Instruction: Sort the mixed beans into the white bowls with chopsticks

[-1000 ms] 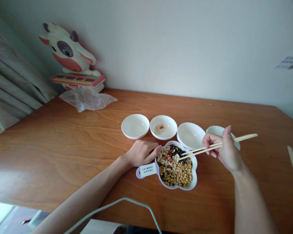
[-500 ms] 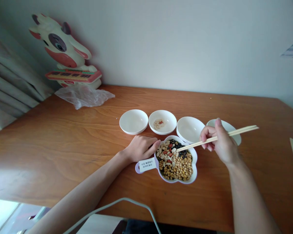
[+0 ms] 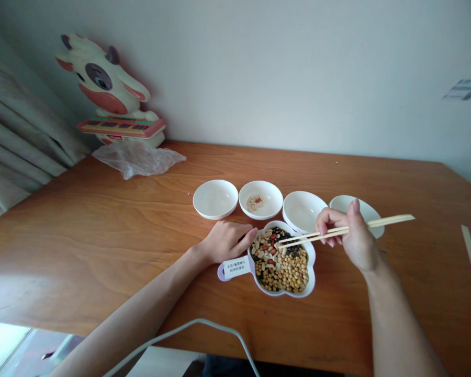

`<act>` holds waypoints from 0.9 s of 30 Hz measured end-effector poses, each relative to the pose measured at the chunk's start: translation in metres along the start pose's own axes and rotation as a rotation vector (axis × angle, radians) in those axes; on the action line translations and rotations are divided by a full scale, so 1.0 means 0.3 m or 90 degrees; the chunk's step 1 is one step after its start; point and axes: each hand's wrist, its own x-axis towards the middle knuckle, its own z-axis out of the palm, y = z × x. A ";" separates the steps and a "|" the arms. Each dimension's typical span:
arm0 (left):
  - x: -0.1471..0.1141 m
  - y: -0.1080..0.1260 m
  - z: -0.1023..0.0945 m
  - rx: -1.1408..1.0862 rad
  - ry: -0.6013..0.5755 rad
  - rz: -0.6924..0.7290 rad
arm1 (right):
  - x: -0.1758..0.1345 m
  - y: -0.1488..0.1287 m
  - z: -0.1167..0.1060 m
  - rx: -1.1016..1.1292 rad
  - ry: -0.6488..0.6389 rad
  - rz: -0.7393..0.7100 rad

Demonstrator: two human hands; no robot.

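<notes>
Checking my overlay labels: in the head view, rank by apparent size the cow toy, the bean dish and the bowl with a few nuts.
1. Cow toy, though farthest away.
2. Bean dish, nearest the camera, so that boosts it.
3. Bowl with a few nuts, clearly smallest.

Soft daylight from the left, pale glare on the wooden table (image 3: pixel 43 272) near edge, faint shadows, wide-angle bending at edges, sharp focus.

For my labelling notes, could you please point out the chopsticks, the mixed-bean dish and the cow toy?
chopsticks (image 3: pixel 371 223), head view, mid-shaft.
mixed-bean dish (image 3: pixel 312 285), head view, right rim.
cow toy (image 3: pixel 102 86), head view, face.
</notes>
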 end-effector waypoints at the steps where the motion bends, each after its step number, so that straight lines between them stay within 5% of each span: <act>1: 0.000 0.000 0.000 0.000 0.000 -0.001 | -0.004 0.004 0.003 -0.015 -0.004 -0.011; 17: 0.001 0.006 -0.001 0.006 0.005 -0.007 | -0.018 0.010 0.032 -0.076 -0.033 -0.069; 27: 0.001 0.008 -0.002 0.001 0.005 -0.015 | -0.014 0.002 0.067 -0.028 0.074 -0.077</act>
